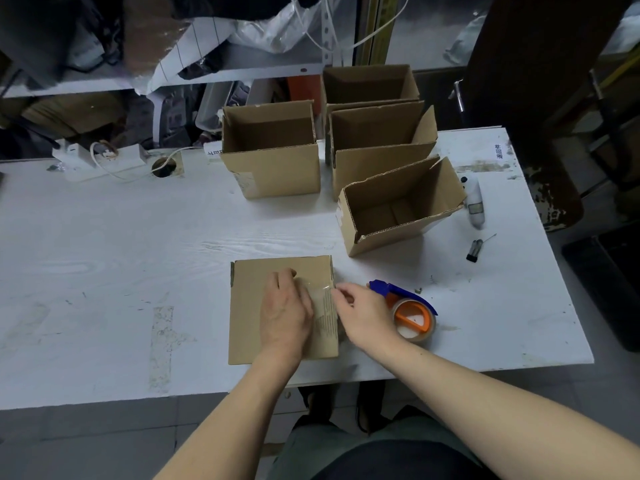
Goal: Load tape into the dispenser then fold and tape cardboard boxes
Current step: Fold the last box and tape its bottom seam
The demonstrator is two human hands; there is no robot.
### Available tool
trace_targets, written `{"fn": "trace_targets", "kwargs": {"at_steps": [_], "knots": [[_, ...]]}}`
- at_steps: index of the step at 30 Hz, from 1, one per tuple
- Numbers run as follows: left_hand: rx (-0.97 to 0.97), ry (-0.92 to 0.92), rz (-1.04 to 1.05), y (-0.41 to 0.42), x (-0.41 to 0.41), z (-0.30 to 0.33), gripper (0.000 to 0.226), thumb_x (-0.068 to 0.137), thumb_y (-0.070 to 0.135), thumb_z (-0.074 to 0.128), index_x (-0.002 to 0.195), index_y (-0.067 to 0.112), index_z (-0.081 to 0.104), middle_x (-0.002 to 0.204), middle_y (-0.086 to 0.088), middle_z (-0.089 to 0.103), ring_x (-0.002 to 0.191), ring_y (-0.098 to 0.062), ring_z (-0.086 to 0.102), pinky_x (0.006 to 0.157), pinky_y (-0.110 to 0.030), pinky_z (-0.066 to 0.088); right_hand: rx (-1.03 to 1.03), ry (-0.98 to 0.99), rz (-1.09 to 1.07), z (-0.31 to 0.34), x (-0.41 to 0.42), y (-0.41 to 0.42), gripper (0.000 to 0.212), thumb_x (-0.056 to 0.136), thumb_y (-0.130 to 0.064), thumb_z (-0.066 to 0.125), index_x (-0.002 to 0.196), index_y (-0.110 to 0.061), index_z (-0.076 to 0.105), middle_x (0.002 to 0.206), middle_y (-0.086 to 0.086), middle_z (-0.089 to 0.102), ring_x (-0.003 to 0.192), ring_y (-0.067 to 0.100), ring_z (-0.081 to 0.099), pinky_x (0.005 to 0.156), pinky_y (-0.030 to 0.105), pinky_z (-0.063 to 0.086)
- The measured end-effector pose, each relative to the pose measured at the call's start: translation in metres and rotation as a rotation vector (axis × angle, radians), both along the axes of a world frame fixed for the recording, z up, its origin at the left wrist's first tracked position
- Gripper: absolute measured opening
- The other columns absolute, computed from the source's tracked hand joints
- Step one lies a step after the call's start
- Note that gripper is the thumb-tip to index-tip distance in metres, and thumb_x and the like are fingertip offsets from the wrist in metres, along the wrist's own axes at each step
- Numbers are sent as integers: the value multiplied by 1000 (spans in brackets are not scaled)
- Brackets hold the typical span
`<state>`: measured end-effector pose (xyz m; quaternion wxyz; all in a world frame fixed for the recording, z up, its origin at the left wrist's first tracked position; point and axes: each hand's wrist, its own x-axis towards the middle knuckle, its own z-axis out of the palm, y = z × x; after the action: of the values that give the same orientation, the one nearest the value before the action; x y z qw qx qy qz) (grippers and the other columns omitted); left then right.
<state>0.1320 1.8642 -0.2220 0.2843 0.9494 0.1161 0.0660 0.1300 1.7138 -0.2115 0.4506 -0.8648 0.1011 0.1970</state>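
The closed cardboard box [263, 306] is being pressed flat under the left hand [285, 313], whose fingers are lying straight beside a strip of clear tape [325, 306]. The strip's edge is being pinched by the right hand [363, 315] at the box's right side. Just beyond the right hand, the blue-and-orange tape dispenser [408, 310] is being left resting on the white table [121, 254], with four open boxes [398, 209] standing farther off.

A scuffed white worktable sitting in a dim, cluttered workroom

The white table [104, 244], its top showing a cable hole [165, 167] and worn patches, is standing on a grey floor [86, 441]. Behind it, a white shelf [221, 76] is holding bags and clutter, with a white power strip [100, 161] lying nearby. A dark chair [540, 109] is standing at the far right corner.
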Motion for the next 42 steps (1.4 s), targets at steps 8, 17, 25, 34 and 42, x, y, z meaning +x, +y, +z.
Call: {"fn": "trace_targets", "kwargs": {"at_steps": [8,17,25,34,42], "knots": [[72,320,-42,-8,13,8,67,79,71,72,108,14,53,111,-5,52,103,-29,55,79,-42,50,-133,150,303,-1,-1,5,34,110,-26,37,130,-5,56,132,14,53,122,27,52,104,28,37],[-79,294,-70,5,22,12,25,99,33,64,103,10,55,104,-9,53,94,-38,59,71,-40,41,-85,121,47,3,-11,4,26,102,-31,56,103,-15,76,92,5,75,88,26,65,81,36,56],[-173,381,-229,25,25,13,23,91,23,74,110,14,64,111,-5,56,100,-28,63,87,-38,51,-109,224,141,9,-6,0,41,107,-40,51,78,-15,65,75,2,64,76,21,60,64,32,45],[103,480,-127,-2,34,23,55,90,61,67,112,13,53,116,-7,58,108,-33,60,79,-42,50,-126,228,168,12,-2,8,31,108,-31,47,107,-9,69,102,13,70,95,30,65,79,36,53],[-119,287,-256,24,30,16,16,96,18,67,110,11,70,112,-9,59,100,-33,60,87,-38,48,5,118,-82,14,11,6,24,101,-30,65,115,-17,79,110,3,79,107,22,68,94,33,52]]}}
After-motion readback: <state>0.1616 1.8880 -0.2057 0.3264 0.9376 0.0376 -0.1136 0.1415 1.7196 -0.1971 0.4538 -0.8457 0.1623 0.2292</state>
